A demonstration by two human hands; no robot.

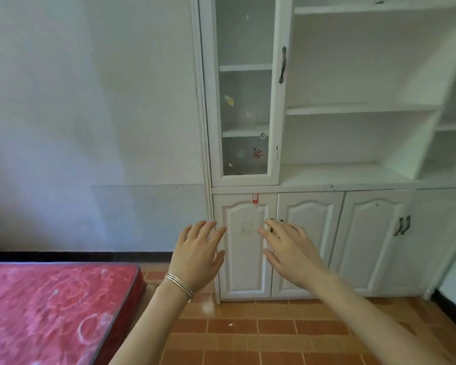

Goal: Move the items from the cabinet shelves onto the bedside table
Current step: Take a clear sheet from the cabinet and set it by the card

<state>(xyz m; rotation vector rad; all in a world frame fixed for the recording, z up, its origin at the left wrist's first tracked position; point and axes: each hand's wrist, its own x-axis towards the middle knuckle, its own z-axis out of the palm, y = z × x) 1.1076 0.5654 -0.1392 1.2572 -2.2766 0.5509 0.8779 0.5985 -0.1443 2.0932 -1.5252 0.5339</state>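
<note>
A white cabinet (353,185) fills the right half of the head view, with open shelves (361,109) that show nothing on them. Its tall glass door (244,101) on the left is closed and carries small stickers. My left hand (198,255), with thin bangles at the wrist, is held out in front of the lower cabinet doors with fingers straight and spread. My right hand (291,252) is stretched out beside it, fingers also spread. Neither hand holds or touches anything. No bedside table is in view.
Closed lower doors (244,246) run under the shelves, with dark handles (402,225) on the right pair. A red patterned mattress (50,312) lies at the lower left. The floor (274,333) is orange-brown tile. A plain wall (90,114) stands on the left.
</note>
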